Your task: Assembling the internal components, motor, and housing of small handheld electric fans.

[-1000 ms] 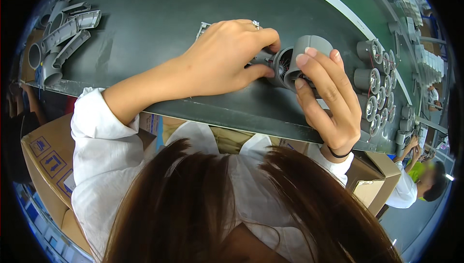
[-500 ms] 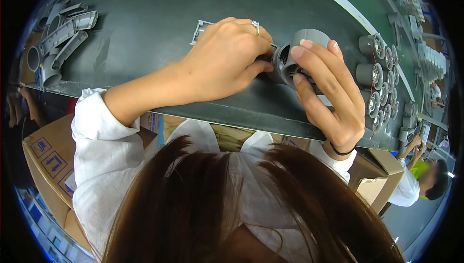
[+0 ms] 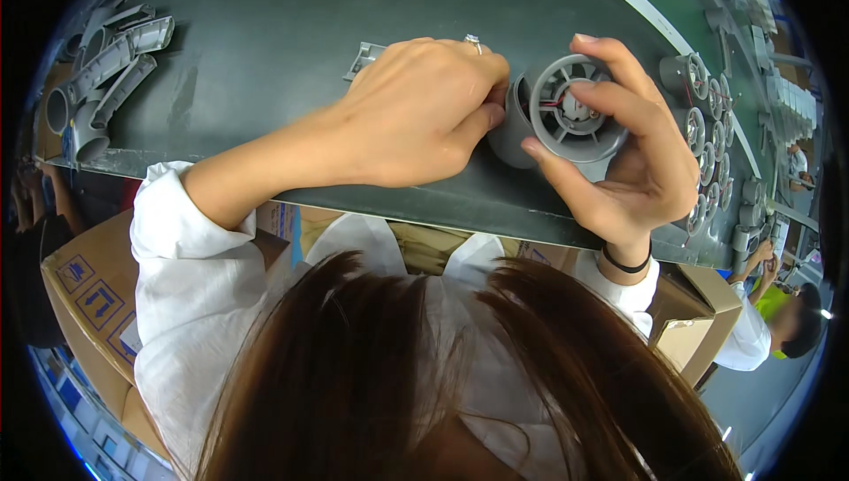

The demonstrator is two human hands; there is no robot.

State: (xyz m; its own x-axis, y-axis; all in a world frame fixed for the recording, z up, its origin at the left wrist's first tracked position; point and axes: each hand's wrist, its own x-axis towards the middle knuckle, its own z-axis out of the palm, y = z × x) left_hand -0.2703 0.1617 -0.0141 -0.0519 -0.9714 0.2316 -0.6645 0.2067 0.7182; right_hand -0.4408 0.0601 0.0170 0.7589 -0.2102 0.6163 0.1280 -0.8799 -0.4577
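Observation:
My right hand (image 3: 654,149) grips a round grey fan unit (image 3: 575,110) by its rim, thumb at the near side and fingers over the far side and face. Its spoked face, with a hub and red wires, is turned up toward me. Touching or overlapping it on the left is a grey cylindrical housing (image 3: 510,141) with an open end. My left hand (image 3: 429,110) is closed at that housing, thumb and fingers pinched at its edge; the knuckles hide most of what they hold. A grey frame-like end (image 3: 363,60) sticks out beyond the left hand.
Curved grey plastic shells (image 3: 115,61) lie piled at the far left. Several similar fan units (image 3: 699,132) stand grouped on the right of the dark green table (image 3: 265,48). Cardboard boxes (image 3: 80,273) flank me below the edge. A co-worker (image 3: 752,335) sits at the right.
My right hand has turned the fan unit so its spoked face now points up toward me, and has shifted a little right. The left hand has barely moved.

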